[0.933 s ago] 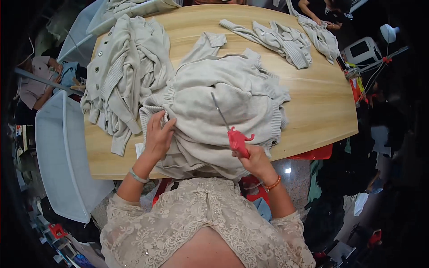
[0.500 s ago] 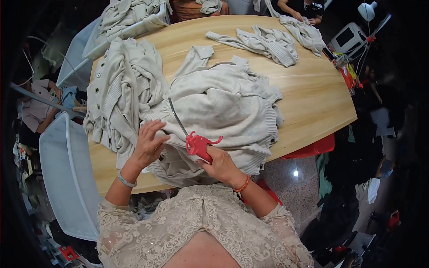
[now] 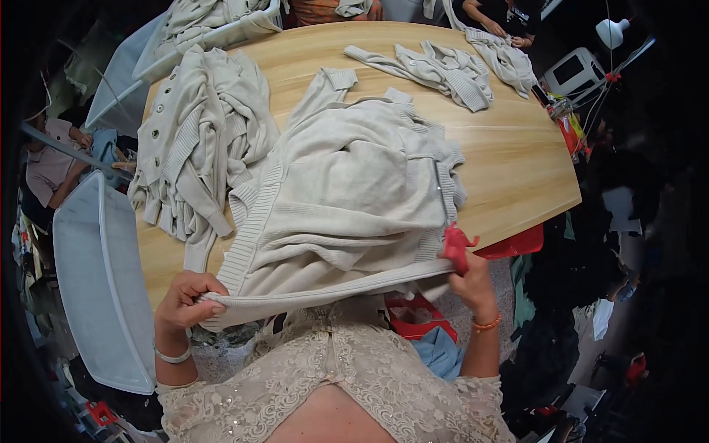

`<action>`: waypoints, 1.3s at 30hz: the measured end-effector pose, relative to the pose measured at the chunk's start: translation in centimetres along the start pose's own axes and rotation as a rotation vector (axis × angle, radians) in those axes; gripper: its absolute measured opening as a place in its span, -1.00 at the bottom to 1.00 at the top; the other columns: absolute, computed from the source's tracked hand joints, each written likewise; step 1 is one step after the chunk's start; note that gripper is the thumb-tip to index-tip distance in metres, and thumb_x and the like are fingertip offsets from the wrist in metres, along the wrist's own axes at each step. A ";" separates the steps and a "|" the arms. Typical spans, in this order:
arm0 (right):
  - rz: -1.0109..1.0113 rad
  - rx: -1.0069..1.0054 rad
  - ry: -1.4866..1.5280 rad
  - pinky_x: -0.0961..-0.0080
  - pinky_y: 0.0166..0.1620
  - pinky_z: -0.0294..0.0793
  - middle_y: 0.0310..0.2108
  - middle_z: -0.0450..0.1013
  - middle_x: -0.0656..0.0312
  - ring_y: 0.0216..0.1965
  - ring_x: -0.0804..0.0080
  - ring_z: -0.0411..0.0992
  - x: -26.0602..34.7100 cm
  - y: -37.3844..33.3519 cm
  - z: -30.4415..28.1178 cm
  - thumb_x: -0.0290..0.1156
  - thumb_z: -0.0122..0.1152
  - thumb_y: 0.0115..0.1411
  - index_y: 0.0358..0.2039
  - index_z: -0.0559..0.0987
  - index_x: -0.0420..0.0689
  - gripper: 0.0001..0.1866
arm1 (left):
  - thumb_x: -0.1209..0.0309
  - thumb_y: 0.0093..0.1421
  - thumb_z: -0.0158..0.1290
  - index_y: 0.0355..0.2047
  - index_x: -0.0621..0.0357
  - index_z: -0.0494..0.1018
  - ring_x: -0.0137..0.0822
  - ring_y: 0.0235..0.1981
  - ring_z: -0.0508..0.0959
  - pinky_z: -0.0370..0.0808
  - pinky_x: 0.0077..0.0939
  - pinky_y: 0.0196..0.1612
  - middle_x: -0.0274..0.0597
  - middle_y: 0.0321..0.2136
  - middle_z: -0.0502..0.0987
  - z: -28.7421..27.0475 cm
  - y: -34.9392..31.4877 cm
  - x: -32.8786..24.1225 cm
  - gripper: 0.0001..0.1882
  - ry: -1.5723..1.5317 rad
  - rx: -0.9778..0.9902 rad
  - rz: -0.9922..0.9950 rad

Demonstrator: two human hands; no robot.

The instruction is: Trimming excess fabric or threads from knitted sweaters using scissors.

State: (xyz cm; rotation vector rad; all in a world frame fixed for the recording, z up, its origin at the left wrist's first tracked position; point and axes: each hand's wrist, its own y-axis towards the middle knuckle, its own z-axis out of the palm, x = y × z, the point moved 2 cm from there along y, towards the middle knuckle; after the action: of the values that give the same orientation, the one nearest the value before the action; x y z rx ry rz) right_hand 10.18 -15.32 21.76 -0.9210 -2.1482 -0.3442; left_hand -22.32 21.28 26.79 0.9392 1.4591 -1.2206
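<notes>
Wooden table [image 3: 509,170]: cream knit sweater [image 3: 354,199] heaped at near edge, its ribbed hem stretched left-right between left hand [image 3: 185,299], fingers clenched on it, and right hand [image 3: 469,277] gripping hem plus red clippers [image 3: 456,247].

My left hand [image 3: 185,299] and right hand [image 3: 469,277] pinch the ribbed hem of a cream knit sweater [image 3: 354,199], stretched taut over the wooden table [image 3: 509,170] (red scissors [image 3: 456,247] in my right too).
</notes>
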 end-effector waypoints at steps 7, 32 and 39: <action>0.027 0.030 -0.165 0.43 -0.35 0.45 -0.57 0.51 0.10 -0.47 0.39 0.50 0.6 5.8 -6.5 -0.57 0.13 0.05 -0.32 0.62 -0.24 -0.83 | 0.32 0.18 0.18 -0.33 0.20 0.49 -0.66 -0.47 0.38 0.30 -0.74 -0.39 -0.50 -0.49 0.47 -3.4 7.7 7.0 -0.80 -0.021 -0.115 -0.141; 0.247 0.081 -0.405 -0.02 -0.30 0.39 -0.49 0.44 -0.15 -0.36 -0.22 0.44 -8.5 0.5 -5.0 -0.39 0.17 0.17 -0.21 0.38 -0.14 -0.78 | 0.02 0.21 0.00 0.12 0.11 0.38 0.02 0.37 0.00 -0.25 -0.02 0.41 0.07 0.27 0.17 24.1 34.7 10.7 -0.42 1.146 0.160 0.664; 0.046 0.312 -0.282 0.04 -0.33 0.43 -0.49 0.47 -0.09 -0.38 -0.16 0.46 -1.9 3.3 -2.2 -0.34 0.17 0.17 -0.21 0.38 -0.12 -0.76 | 0.09 0.18 0.03 0.12 0.19 0.36 0.02 0.36 0.03 -0.19 -0.06 0.41 0.11 0.28 0.16 23.0 34.1 10.7 -0.42 1.065 0.157 0.713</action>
State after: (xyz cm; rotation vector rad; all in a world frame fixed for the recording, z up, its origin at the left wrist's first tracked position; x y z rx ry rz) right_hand 14.54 -15.09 21.69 -0.8755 -2.3434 0.1529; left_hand 12.32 5.21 8.25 2.1806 1.5312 -0.2502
